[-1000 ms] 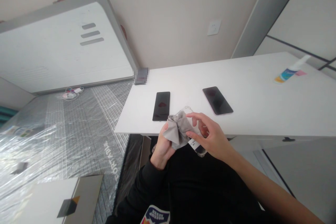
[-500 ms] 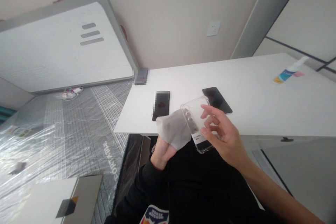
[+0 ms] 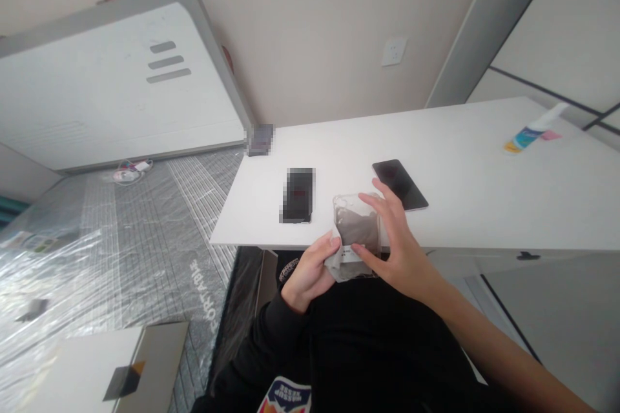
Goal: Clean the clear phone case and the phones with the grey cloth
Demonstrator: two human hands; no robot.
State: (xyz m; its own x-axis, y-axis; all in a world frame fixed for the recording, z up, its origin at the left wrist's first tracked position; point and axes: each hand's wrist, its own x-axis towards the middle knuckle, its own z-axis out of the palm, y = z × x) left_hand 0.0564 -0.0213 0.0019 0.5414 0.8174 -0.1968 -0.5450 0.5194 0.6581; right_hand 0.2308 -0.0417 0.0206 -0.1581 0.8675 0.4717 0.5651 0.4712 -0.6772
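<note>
A clear phone case [image 3: 357, 205] with a white label strip is held just past the near edge of the table. My right hand [image 3: 404, 248] grips it from the right, its thumb near the label and its other fingers at the upper right edge. My left hand [image 3: 310, 274] is closed on a grey cloth [image 3: 335, 266] and pinches the case's left side through it, thumb in front. Part of the cloth shows behind the transparent case. Beyond my right fingers lies a black-screened tablet [image 3: 404, 187]. A dark phone-like object [image 3: 298, 197], partly pixelated, rests to the left.
On the white table [image 3: 460, 174] a spray bottle [image 3: 526, 137] lies at the far right, beside something pink. A pixelated dark object [image 3: 260, 140] is at the back left corner. A white box [image 3: 92, 361] sits on the plastic-covered floor at the lower left.
The cloth has gone from lying spread on my open left palm to wrapping the case's left edge and back. My right hand has brought the case left onto it, and my left fingers have closed.
</note>
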